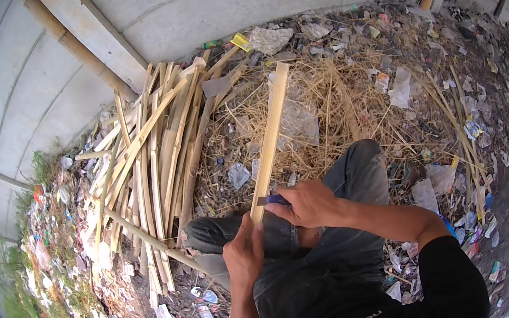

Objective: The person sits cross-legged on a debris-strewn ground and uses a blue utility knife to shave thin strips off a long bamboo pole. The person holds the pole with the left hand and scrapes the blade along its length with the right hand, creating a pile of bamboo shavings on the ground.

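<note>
Now: left hand (243, 253) grips long pale flat bamboo slat (271, 137); right hand (307, 204) holds blue-handled knife (272, 200) against it.

A long pale bamboo slat (270, 137) slants up and away, a dark-handled blade (272, 200) against its near end

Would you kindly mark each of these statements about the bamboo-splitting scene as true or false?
1. The left hand grips the lower end of the bamboo strip. True.
2. The right hand is empty. False: it holds a small knife against the strip.
3. A pile of bamboo slats lies to the person's left. True.
4. The ground is swept clean. False: straw and plastic litter cover it.
5. The strip lies flat among the slats. False: it is held up, angled away from the person.
</note>
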The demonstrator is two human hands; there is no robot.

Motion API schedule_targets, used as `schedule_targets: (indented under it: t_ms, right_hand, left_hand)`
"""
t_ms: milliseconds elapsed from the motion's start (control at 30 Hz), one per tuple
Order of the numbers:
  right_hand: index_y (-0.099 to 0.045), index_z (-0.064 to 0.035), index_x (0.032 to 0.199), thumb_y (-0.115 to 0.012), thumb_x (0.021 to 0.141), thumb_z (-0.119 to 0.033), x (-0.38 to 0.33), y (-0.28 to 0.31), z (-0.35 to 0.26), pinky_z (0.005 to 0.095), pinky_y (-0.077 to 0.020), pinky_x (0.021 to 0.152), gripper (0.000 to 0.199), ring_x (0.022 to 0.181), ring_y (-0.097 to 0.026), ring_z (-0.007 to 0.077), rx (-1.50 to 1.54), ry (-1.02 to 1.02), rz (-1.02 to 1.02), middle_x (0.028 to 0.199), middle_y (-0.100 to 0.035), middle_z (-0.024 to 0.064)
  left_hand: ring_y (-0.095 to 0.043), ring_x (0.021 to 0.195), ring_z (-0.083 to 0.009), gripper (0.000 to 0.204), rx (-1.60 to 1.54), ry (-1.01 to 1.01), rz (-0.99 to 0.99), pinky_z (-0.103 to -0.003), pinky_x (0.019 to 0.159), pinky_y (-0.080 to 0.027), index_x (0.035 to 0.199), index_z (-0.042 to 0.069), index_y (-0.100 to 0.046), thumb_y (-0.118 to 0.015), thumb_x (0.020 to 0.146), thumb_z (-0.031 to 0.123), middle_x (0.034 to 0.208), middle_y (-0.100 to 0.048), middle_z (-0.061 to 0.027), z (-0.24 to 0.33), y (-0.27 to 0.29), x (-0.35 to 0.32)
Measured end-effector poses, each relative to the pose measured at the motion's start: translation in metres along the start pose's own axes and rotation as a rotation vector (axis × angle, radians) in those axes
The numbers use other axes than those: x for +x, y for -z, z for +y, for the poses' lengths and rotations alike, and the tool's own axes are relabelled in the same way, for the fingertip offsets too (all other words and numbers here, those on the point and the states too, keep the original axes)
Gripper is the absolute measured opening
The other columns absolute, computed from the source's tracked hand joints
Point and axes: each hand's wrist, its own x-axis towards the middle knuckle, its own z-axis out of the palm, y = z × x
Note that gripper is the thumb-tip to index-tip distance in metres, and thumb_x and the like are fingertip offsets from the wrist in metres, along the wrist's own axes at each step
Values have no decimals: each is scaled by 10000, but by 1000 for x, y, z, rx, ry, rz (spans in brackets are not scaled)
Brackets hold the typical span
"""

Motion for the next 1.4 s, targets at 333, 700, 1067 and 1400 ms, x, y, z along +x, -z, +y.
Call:
schedule_targets:
  t_ms: [333,700,1067,1400]
  right_hand:
    - [-716,-13,903,-531,1069,-557,50,30,61,537,-534,643,599,667,-696,429,0,-201,151,698,-691,209]
    - [-668,26,860,-448,1090,-634,39,100,267,464,-459,575,732,517,-530,288,124,-721,643,540,-494,125]
    - [-711,-26,1009,-656,1083,-398,58,41,81,276,-286,479,384,515,-380,35,1143,-294,247,616,-440,-72]
    - [-760,-35,1035,-779,995,-373,21,-20,-4,288,-477,666,341,723,-593,87,833,-106,-47,793,-684,2]
  left_hand:
    - [-710,654,-408,351,208,-105,-33,-463,564,-535,1297,80,-707,-749,992,249,674,-664,-200,7,23,13]
    - [-700,576,-191,426,2,-43,-197,-314,575,-522,1321,-72,-689,-737,1018,223,663,-681,-179,-30,67,-37]
    - [-599,925,-70,450,-362,193,-361,-272,831,-518,1423,-62,-624,-646,1090,240,1015,-752,-94,-18,41,-17]
    - [-376,517,-37,546,-725,365,-552,-233,482,-275,1479,-4,-572,-471,1151,420,621,-429,64,-24,27,-1]
